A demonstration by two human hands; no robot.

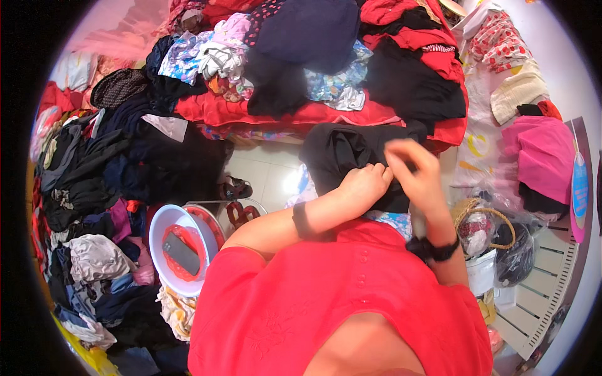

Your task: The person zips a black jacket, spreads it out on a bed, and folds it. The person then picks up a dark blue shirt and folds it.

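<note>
A black garment point(329, 155) lies bunched over my lap, reaching toward the bed in front of me. My left hand point(367, 185) rests on it with the fingers closed on the cloth. Close beside, slightly blurred, my right hand point(416, 167) is raised over the garment, its fingers bent and its thumb side near the left fingertips. Whether anything small is pinched between the right fingers cannot be made out. Under the black cloth shows some blue-and-white floral fabric point(392, 223).
Heaped clothes point(305, 37) cover the red-sheeted bed ahead. More clothing point(84, 160) is piled along the left. A pale basin point(157, 239) at my left holds a red basket and a phone point(181, 254). Sandals point(237, 188) are on the tiled floor. Plastic bags point(515, 254) stand right.
</note>
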